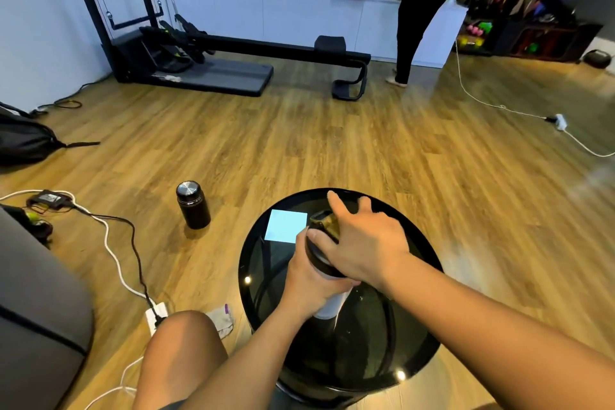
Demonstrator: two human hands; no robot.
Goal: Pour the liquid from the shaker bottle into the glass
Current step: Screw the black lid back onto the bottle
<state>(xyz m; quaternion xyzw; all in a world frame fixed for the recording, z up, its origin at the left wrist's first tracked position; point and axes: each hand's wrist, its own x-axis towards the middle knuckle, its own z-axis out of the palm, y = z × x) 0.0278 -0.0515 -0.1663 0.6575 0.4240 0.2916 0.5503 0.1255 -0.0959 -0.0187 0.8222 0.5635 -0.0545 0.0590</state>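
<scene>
Wooden floor point(332, 143) fills most of the view, with a black exercise machine point(206, 53) at about eleven o'clock along the white wall and a standing person point(419, 10) at one o'clock. Nearer, at six o'clock, sits a round, dark, glossy worktop point(266, 276), and both hands work over its middle. On it, at about eleven o'clock from the hands, lies a pale blue square of paper point(286, 226). No glass can be made out; if one is there, the hands may hide it. On the floor at nine o'clock stands a black flask point(193, 205) with a steel cap. The shaker bottle point(327, 304) stands upright at the worktop's centre: a pale body under a dark lid. The left hand point(309, 280) is curled tightly round its upper body, just under the lid. The right hand point(366, 243) is spread over the lid, thumb pressed on the rim and fingers partly open, seemingly working the flip cap point(324, 221). By the look of it, the bottle is stiff plastic, light apart from its contents, and smooth enough to slip if wet. The mid-body is the soundest place to hold it while tipping, keeping the spout clear.
</scene>
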